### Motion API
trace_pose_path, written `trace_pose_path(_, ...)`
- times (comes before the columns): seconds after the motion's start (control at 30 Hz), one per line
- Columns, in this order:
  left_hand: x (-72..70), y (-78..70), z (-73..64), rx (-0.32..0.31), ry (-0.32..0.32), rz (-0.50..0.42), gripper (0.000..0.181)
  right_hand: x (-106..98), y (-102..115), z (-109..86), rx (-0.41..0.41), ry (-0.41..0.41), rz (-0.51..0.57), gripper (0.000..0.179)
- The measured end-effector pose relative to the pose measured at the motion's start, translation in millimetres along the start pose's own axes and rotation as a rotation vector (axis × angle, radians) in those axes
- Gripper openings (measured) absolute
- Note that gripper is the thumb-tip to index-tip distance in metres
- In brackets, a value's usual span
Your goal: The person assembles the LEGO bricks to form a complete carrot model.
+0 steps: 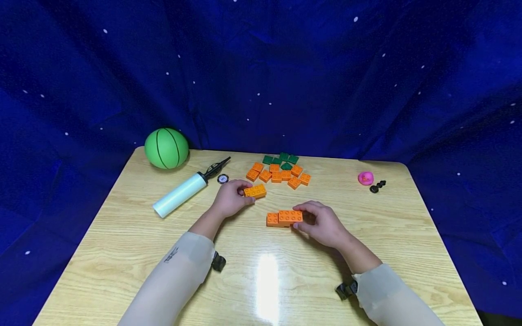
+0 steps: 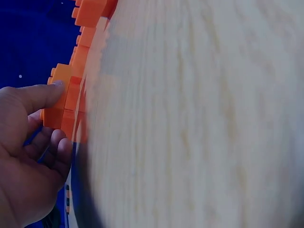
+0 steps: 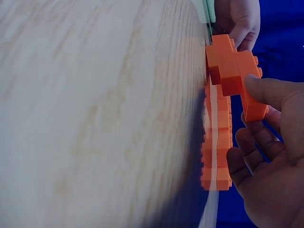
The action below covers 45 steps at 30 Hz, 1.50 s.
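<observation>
My left hand (image 1: 232,198) pinches a long light-orange building brick (image 1: 255,191), thumb on the near side. In the left wrist view, that brick (image 2: 58,97) overlaps other orange bricks. With thumb and fingers, my right hand (image 1: 324,222) grips the right end of a long orange brick (image 1: 290,216), whose studs face up. This brick sits on top of lower orange bricks, and a short studded part (image 1: 272,219) sticks out at its left. In the right wrist view the joined bricks (image 3: 230,71) appear stepped, with the thumb against the upper one.
Several loose orange bricks (image 1: 276,177) and green bricks (image 1: 283,156) lie toward the back of the wooden table (image 1: 122,271). At left are a green ball (image 1: 166,148), a hand pump (image 1: 180,195) and a round chip (image 1: 223,179). A pink duck (image 1: 365,178) and a small black object (image 1: 374,189) are at right.
</observation>
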State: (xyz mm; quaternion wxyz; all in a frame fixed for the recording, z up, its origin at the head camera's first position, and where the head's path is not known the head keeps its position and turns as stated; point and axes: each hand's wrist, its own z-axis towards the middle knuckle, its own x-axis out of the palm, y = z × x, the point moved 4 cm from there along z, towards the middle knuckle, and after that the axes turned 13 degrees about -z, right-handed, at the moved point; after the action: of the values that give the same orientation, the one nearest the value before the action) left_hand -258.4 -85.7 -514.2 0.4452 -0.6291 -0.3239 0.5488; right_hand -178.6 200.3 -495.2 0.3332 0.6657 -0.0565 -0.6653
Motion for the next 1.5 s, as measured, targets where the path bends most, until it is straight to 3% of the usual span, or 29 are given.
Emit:
trace_pose_path(0.6,6.7,-20.4,-21.3,0.049,0.064,-0.066,0.036,0,-2,0.5,0.003,0.008,-0.003,0.041)
trace_pose_path(1.13,15.2,-21.3,-38.3,0.120,0.178,-0.089,0.032,1,0,0.7,0.006,0.004,-0.009,0.040)
trace_pose_path(1.5,21.9,-25.1,-45.4,0.109,0.212,-0.085,0.032,2,-2,1.6,0.018,0.008,-0.001,0.040)
